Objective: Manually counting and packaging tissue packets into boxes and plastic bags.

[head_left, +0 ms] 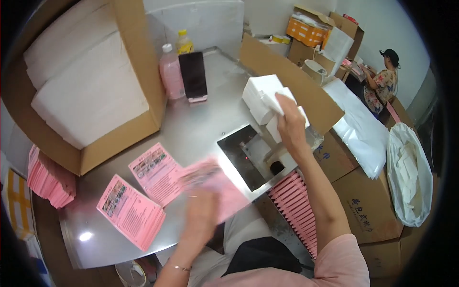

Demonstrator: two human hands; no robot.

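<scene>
My left hand (201, 215) holds a blurred pink leaflet (217, 184) over the near edge of the steel table (201, 129). Two stacks of pink printed leaflets lie to its left, one (131, 210) at the front and another (155, 172) behind it. My right hand (289, 124) reaches across to a pile of white folded boxes (263, 98) and grips one of them. Below that hand is a square recessed opening (246, 155) in the table. Finished pink packets (296, 205) stand in a row under the table's right edge.
A large cardboard box (138, 62) of white sheets stands at the left. A pink bottle (171, 71), a yellow-capped bottle (183, 43) and a propped dark phone (193, 76) stand at the back. Cartons (368, 205) and a white-filled bag (406, 177) lie right; another person (382, 81) works far right.
</scene>
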